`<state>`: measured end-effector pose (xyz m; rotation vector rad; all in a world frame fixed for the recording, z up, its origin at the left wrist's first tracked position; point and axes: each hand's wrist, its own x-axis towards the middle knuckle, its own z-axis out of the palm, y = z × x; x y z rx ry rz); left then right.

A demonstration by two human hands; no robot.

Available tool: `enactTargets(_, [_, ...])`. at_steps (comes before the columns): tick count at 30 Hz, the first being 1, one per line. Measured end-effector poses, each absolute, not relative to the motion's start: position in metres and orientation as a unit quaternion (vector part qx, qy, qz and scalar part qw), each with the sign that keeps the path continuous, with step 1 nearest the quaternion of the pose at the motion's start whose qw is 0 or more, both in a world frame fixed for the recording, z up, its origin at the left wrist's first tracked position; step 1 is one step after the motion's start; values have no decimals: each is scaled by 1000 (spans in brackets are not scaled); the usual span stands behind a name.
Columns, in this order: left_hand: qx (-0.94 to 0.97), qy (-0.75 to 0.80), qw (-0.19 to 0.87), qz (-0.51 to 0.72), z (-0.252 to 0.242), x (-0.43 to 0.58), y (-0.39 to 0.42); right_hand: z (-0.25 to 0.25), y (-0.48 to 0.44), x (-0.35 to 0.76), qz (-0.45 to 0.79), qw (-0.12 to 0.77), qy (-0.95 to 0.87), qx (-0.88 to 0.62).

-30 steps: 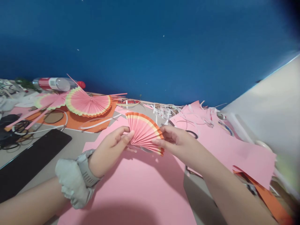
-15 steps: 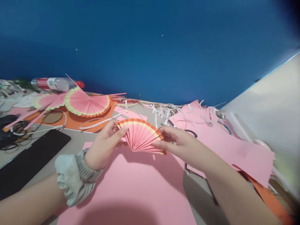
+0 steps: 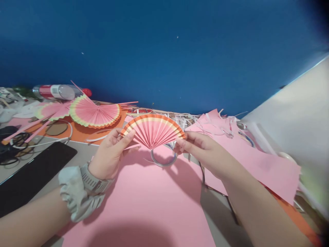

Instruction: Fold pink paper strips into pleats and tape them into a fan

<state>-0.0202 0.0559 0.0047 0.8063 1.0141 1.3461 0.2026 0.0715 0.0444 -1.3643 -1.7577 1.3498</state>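
Note:
A pleated paper fan (image 3: 154, 130), pink with a cream band and an orange rim, is spread in a half circle between my hands. My left hand (image 3: 114, 149) pinches its left end, thumb in front. The right end is gripped by my right hand (image 3: 197, 145), the thumb on the near face. Just under the fan's gathered point, a roll of tape (image 3: 164, 161) lies on a large pink paper sheet (image 3: 144, 195). Part of that roll is hidden behind the fan and my right fingers.
Finished pink fans with yellow-green rims (image 3: 96, 113) lie at the back left, near a plastic bottle (image 3: 60, 92). A black phone (image 3: 38, 175) rests at left. More pink paper (image 3: 257, 161) covers the right, and paper scraps line the blue wall (image 3: 164, 58).
The fan has been raised and opened wider, its two ends now further apart and level. The tape roll beneath it has come into view.

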Motion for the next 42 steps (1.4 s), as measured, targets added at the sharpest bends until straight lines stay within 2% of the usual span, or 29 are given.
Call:
enactTargets(5, [334, 438, 598, 583, 6, -20, 57, 42, 74, 203, 482, 276, -659, -507])
enactTargets(9, [304, 440, 595, 600, 6, -21, 59, 44, 73, 202, 479, 247, -663, -519])
enactTargets(20, [239, 444, 579, 640, 6, -24, 62, 29, 69, 191, 586, 256, -609, -468])
enactTargets(26, [263, 442, 572, 638, 5, -24, 63, 28, 70, 195, 561, 302, -603, -480])
enactTargets(35, [260, 443, 553, 656, 6, -33, 72, 35, 75, 204, 496, 315, -634, -503])
enactTargets(38, [260, 432, 537, 676, 8, -39, 77, 35, 70, 204, 426, 258, -688, -528])
enactTargets(42, [262, 410, 522, 700, 13, -50, 83, 27, 62, 197, 209, 69, -840, -496])
